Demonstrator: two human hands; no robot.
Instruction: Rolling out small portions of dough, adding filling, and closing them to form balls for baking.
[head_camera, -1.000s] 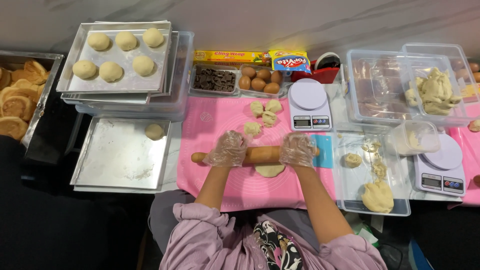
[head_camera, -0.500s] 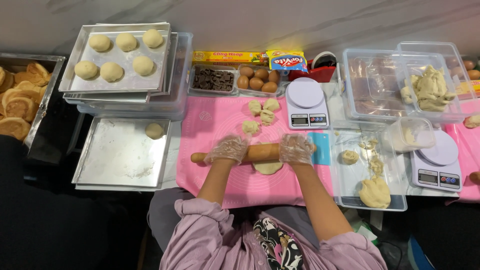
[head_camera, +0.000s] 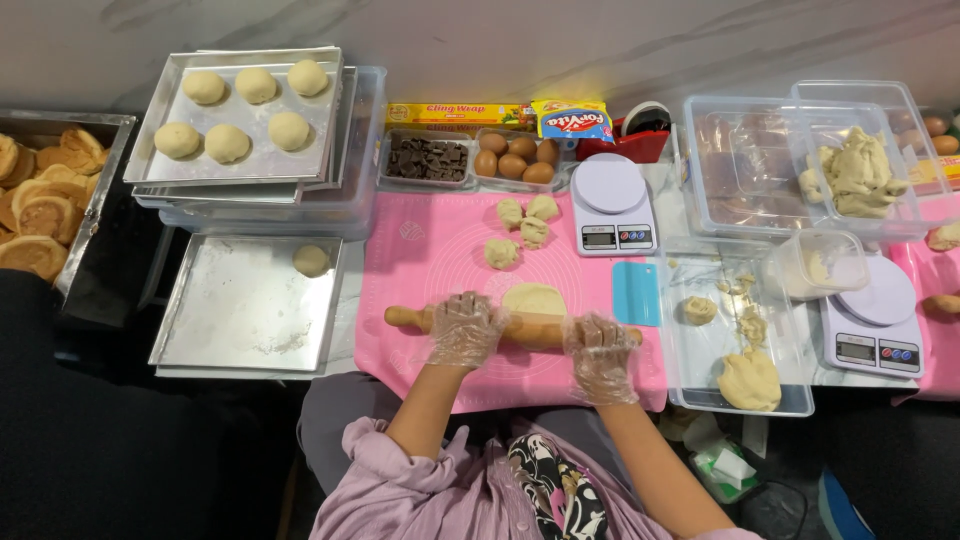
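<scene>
Dough (head_camera: 534, 297) lies flattened on the pink mat (head_camera: 420, 250), just beyond the wooden rolling pin (head_camera: 515, 327). Left hand (head_camera: 466, 330) and right hand (head_camera: 598, 350), both in clear gloves, press down with fingers curled over the pin, set well apart so the pressure falls evenly.

Head view, straight down, near
</scene>
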